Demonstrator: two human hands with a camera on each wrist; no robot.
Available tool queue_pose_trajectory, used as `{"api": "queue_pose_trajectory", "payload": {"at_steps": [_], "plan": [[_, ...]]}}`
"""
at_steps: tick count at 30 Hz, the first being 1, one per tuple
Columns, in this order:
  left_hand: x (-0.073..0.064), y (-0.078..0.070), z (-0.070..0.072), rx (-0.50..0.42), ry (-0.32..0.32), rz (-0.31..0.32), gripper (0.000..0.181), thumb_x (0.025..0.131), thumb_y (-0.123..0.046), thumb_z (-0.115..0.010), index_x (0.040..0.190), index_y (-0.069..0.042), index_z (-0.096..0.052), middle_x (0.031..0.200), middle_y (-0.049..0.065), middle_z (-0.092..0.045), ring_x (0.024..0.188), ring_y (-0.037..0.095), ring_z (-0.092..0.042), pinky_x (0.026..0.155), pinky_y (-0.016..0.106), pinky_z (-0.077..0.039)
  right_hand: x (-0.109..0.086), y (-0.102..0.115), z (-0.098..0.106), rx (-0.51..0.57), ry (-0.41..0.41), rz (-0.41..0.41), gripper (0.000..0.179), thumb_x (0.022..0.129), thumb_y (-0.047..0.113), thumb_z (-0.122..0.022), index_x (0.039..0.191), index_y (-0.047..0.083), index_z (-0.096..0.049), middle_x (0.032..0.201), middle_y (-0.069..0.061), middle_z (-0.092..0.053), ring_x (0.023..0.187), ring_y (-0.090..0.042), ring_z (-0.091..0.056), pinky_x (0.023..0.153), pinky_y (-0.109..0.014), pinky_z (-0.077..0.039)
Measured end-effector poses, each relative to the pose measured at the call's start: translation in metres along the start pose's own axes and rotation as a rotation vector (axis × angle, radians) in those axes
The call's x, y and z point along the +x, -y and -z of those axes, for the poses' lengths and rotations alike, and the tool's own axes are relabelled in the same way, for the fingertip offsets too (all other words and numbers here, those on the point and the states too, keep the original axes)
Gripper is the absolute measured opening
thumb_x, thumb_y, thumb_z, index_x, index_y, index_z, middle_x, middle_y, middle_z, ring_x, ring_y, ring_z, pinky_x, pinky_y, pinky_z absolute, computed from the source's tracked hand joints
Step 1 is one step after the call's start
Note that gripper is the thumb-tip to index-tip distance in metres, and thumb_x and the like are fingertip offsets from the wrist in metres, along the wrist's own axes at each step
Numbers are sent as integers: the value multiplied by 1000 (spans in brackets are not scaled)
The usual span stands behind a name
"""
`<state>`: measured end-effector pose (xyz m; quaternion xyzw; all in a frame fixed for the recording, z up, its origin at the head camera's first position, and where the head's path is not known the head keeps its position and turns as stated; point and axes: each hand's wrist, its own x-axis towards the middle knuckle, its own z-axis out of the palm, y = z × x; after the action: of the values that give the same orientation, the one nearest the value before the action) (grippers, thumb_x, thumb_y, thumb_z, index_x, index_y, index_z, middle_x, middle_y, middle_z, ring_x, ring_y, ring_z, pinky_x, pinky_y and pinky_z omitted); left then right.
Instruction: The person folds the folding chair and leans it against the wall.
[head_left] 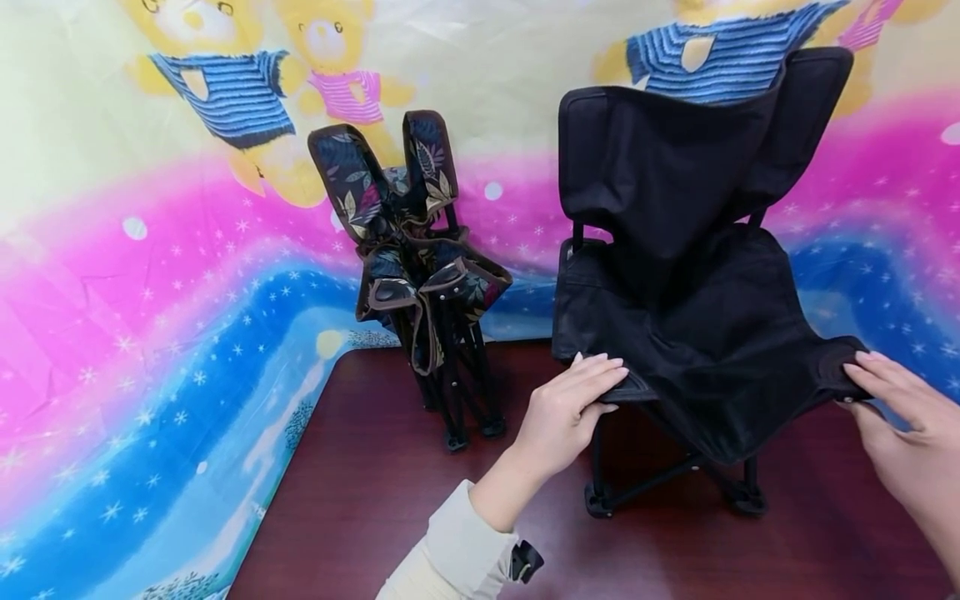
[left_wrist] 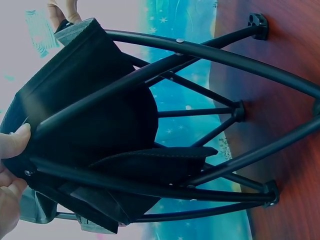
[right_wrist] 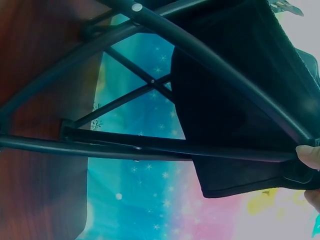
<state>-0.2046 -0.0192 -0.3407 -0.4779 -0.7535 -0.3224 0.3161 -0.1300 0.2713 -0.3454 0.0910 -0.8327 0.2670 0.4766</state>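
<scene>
A black folding chair [head_left: 697,325] stands unfolded on the table, its fabric seat sagging in the middle. My left hand [head_left: 566,412] pinches the seat's front left corner, fingers on top and thumb beneath. At the front right corner, my right hand [head_left: 903,425] holds the fabric the same way. The left wrist view shows the crossed black leg tubes [left_wrist: 220,55] under the seat, with a left thumb [left_wrist: 19,142] against the corner joint. A right thumb [right_wrist: 307,156] presses beside the tube ends in the right wrist view.
A smaller folded chair with floral fabric [head_left: 427,242] stands on the table to the left. The dark red tabletop [head_left: 337,508] has a rounded corner at the back left. Behind hangs a colourful bear-print cloth [head_left: 150,275].
</scene>
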Motion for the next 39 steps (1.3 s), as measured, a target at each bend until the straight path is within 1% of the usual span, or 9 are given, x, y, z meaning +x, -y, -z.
{"api": "queue_pose_trajectory", "payload": {"at_steps": [6, 9, 13, 16, 24, 28, 31, 34, 39], "plan": [[3, -2, 0, 10, -2, -1, 33, 76, -7, -64, 108, -5, -61, 112, 5, -57, 114, 7, -41, 97, 26, -28, 2, 2, -1, 20, -25, 9, 61, 86, 41, -44, 97, -18, -56, 117, -12, -49, 115, -2, -37, 97, -21, -27], [4, -2, 0, 18, -8, -8, 33, 76, -7, -64, 108, -5, -61, 112, 5, -57, 115, 7, -40, 96, 27, -29, 3, 6, 1, -6, -5, -4, 54, 87, 34, -46, 99, -18, -56, 117, -14, -49, 115, -1, -36, 97, -19, -26], [5, -2, 1, 20, -12, -14, 33, 76, -7, -64, 108, -5, -61, 112, 5, -57, 115, 7, -40, 96, 28, -29, 4, 11, 0, -35, 6, -21, 27, 85, 6, -53, 100, -16, -56, 113, -25, -49, 116, 1, -35, 97, -19, -25], [6, -2, 1, 15, -13, -12, 33, 76, -6, -64, 108, -5, -61, 112, 6, -57, 115, 7, -40, 96, 27, -29, 5, 12, -1, -44, -11, -19, 24, 77, -10, -56, 100, -15, -57, 112, -24, -50, 115, 0, -36, 97, -19, -26], [8, -4, 2, 25, -27, -24, 32, 75, -6, -64, 107, -4, -61, 111, 6, -57, 113, 9, -42, 96, 27, -29, 5, 16, -3, -49, -46, -3, 24, 84, 6, -54, 98, -14, -59, 108, -23, -52, 113, -1, -38, 96, -20, -27], [9, -4, 3, 23, -30, -24, 32, 75, -6, -64, 107, -4, -61, 110, 5, -58, 113, 9, -43, 96, 28, -30, 7, 18, -3, -51, -55, 11, 47, 88, 31, -47, 97, -13, -60, 107, -22, -54, 113, -1, -39, 96, -20, -28], [10, -4, 4, 21, -32, -24, 32, 75, -5, -65, 107, -4, -61, 110, 6, -58, 113, 9, -43, 96, 27, -29, 7, 20, -4, -55, -58, 12, 57, 87, 41, -43, 97, -12, -60, 107, -20, -54, 112, 0, -39, 96, -19, -28], [10, -4, 5, 14, -29, -23, 32, 75, -5, -65, 107, -4, -62, 111, 6, -58, 114, 8, -42, 96, 28, -29, 8, 22, -4, -64, -61, 6, 51, 88, 36, -45, 98, -11, -61, 108, -19, -55, 112, 1, -39, 96, -19, -28], [12, -3, 5, -8, -19, -22, 32, 75, -5, -64, 107, -4, -62, 111, 6, -57, 114, 7, -41, 97, 27, -28, 9, 26, -4, -90, -37, -14, 26, 83, 9, -55, 100, -10, -60, 110, -19, -54, 113, 2, -37, 95, -16, -26]]}}
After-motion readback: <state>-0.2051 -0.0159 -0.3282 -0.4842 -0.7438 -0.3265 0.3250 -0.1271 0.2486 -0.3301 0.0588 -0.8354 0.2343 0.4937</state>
